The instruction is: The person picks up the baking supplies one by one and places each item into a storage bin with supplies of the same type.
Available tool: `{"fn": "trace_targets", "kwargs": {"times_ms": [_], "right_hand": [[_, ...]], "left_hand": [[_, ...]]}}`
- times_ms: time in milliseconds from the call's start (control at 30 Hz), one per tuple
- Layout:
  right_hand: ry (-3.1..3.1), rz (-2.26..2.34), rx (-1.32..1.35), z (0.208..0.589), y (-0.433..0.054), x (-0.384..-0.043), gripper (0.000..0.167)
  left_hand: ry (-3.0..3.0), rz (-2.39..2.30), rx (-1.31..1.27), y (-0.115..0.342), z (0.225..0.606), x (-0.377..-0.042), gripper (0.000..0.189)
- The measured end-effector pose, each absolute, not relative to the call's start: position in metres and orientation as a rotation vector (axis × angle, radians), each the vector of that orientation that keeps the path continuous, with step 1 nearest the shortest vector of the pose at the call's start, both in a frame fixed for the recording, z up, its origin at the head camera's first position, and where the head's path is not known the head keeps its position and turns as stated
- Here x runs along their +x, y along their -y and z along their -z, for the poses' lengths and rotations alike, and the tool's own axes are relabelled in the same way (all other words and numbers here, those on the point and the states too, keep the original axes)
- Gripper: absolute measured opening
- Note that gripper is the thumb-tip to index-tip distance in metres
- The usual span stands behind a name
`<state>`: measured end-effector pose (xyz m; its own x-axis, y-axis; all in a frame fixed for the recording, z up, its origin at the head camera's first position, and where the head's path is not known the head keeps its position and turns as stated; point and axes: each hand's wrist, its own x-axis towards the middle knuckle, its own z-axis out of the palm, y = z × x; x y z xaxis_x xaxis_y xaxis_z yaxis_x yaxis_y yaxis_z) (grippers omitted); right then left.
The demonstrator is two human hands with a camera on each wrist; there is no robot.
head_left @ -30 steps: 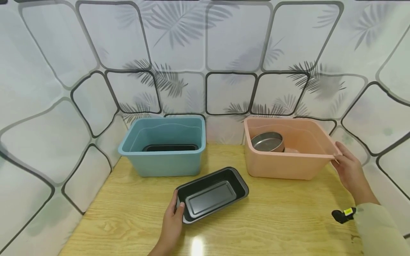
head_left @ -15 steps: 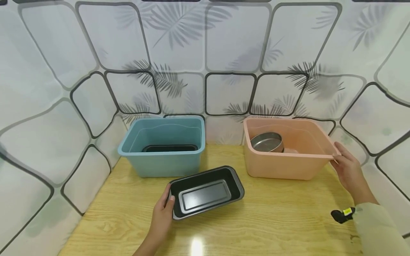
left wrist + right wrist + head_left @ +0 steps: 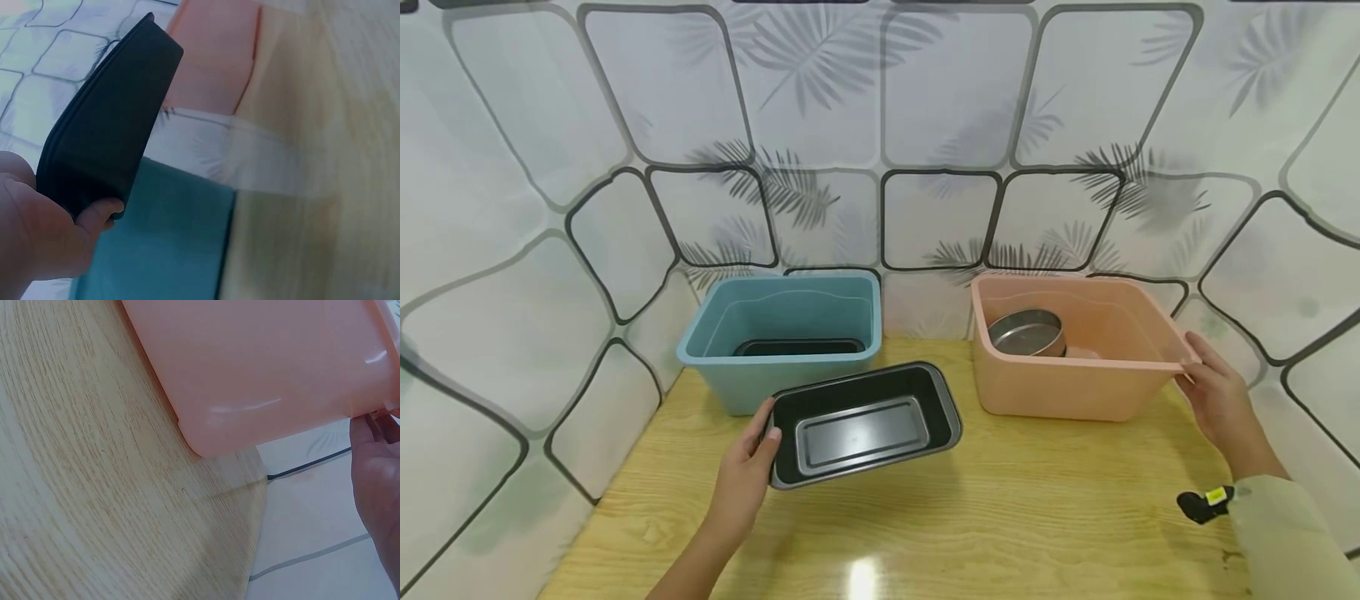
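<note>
My left hand (image 3: 739, 477) grips a dark loaf pan (image 3: 863, 432) by its left short end. The pan is held above the table, tilted with its inside facing me, and overlaps the front of the blue bin (image 3: 782, 387). From the left wrist view, the pan's dark outer side (image 3: 109, 119) shows, with the thumb pressed against it. My right hand (image 3: 1221, 408) holds the right rim of the pink bin (image 3: 1060, 390); in the right wrist view the fingers (image 3: 362, 428) tuck beneath that rim, partly out of frame.
Inside the blue bin lies another dark pan (image 3: 797, 346), mostly hidden by the front wall. A round metal cake tin (image 3: 1028, 332) leans in the pink bin's left part. Both bins stand on the wooden table (image 3: 1037, 500) before a patterned curtain (image 3: 940, 217).
My left hand has lifted the loaf pan and carried it leftward and away from me, toward the blue bin. The right hand stays on the pink bin's rim.
</note>
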<state>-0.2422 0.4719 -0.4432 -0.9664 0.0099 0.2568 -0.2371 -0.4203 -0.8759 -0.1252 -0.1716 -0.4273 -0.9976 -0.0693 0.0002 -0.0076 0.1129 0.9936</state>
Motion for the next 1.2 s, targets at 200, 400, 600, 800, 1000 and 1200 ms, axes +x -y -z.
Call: {"fn": "trace_targets", "kwargs": {"times_ms": [200,400,600,800,1000,1200], "right_hand": [[1.58,-2.515,0.312,0.443,-0.472,-0.242,0.059],[1.549,-2.527,0.308,0.444,-0.474,-0.241,0.059],[1.481,-2.562,0.292,0.445,-0.475,-0.243,0.058],[1.5,-2.548,0.278,0.445,-0.475,-0.241,0.059],[1.505,-2.551,0.284,0.444,-0.475,-0.243,0.056],[1.524,-2.544,0.25,0.443,-0.473,-0.244,0.056]], "left_hand": [[2.283,2.081,0.082,0.189,0.4,-0.13,0.053],[2.315,1.988,0.055,0.205,0.38,-0.141,0.055],[2.32,1.945,0.063,0.221,0.361,-0.157,0.057],[2.276,1.91,0.063,0.232,0.34,-0.183,0.056],[2.285,1.87,0.098,0.253,0.326,-0.21,0.056],[2.344,1.851,0.12,0.276,0.323,-0.233,0.057]]}}
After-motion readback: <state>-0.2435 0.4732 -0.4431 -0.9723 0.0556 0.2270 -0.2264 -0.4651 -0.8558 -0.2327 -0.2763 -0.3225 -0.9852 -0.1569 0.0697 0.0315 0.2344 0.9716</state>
